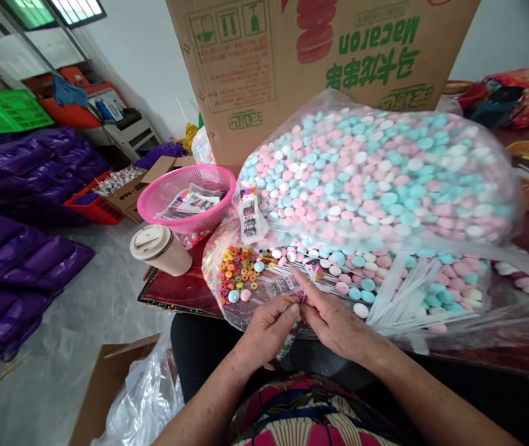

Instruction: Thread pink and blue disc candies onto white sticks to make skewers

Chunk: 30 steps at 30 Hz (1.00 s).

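Note:
My left hand (267, 331) and my right hand (334, 319) meet at the table's near edge, fingertips pinched together on a small colourful candy piece (298, 298). Just beyond them lies a clear bag of small coloured ring candies (239, 272) with a printed label. A big clear bag of pink, blue and white round candies (376, 179) is piled behind it. Loose round candies and a bundle of clear plastic sleeves (404, 294) lie under plastic to the right of my right hand.
A pink basket (157, 201) holding printed label packets stands at the left, with a lidded paper cup (160, 248) lying before it. A large Macaron carton (320, 56) rises behind. Purple sacks (18, 248) cover the floor left. An open cardboard box with a plastic bag (125, 390) sits below the table.

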### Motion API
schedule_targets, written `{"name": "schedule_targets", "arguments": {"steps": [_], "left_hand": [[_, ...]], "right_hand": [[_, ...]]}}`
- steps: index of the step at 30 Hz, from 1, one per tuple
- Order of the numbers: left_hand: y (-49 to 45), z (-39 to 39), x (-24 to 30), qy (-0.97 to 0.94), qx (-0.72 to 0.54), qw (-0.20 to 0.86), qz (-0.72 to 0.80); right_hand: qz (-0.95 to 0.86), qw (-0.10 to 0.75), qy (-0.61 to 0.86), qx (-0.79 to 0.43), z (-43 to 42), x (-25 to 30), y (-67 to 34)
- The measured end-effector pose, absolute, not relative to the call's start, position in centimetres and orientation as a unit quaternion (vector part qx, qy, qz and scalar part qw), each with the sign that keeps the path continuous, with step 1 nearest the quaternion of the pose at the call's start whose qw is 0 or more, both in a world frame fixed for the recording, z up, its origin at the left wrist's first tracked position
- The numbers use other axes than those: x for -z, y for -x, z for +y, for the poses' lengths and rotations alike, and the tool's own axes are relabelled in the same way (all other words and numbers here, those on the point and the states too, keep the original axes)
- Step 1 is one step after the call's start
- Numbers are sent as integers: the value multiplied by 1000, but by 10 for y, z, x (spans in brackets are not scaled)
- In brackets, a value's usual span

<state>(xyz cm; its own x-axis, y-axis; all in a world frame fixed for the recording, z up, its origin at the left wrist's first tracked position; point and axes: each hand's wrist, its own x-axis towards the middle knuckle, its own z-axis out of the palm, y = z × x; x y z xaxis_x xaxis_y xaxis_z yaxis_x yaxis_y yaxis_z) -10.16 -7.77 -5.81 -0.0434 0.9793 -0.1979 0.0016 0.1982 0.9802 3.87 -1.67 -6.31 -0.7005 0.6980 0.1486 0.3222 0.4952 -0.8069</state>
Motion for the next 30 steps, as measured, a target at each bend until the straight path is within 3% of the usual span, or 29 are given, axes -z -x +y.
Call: {"name": "schedule_targets", "arguments": {"steps": [6,10,12,15,17,23,25,27,29,30], "left_hand": [[95,-79,66,-225,-555,616,512],[103,-79,62,-180,-411,799,400],[104,-78,61,-175,-383,841,340],[99,-77,60,-160,-430,823,333],[93,-76,58,-146,-486,775,377],[78,-72,47,-244,-615,521,539],[82,-68,37,-252,-588,520,566],[94,-63,22,-226,-548,600,537],[112,-59,5,-215,-536,667,470],[120,-58,-1,-233,-566,650,450]], "right_hand": [[-738,337,396,-430,-31,70,-44],[-813,272,212,-469,-24,52,-61],[-813,245,146,-508,-19,45,-67],[-766,226,176,-575,-18,46,-65],[-766,258,248,-534,-21,52,-59],[-866,373,314,-112,-27,51,-52],[-855,402,325,-48,-28,44,-53],[-856,409,303,-89,-30,39,-53],[-845,382,290,-237,-31,38,-51],[-811,367,313,-331,-30,37,-49]]}}
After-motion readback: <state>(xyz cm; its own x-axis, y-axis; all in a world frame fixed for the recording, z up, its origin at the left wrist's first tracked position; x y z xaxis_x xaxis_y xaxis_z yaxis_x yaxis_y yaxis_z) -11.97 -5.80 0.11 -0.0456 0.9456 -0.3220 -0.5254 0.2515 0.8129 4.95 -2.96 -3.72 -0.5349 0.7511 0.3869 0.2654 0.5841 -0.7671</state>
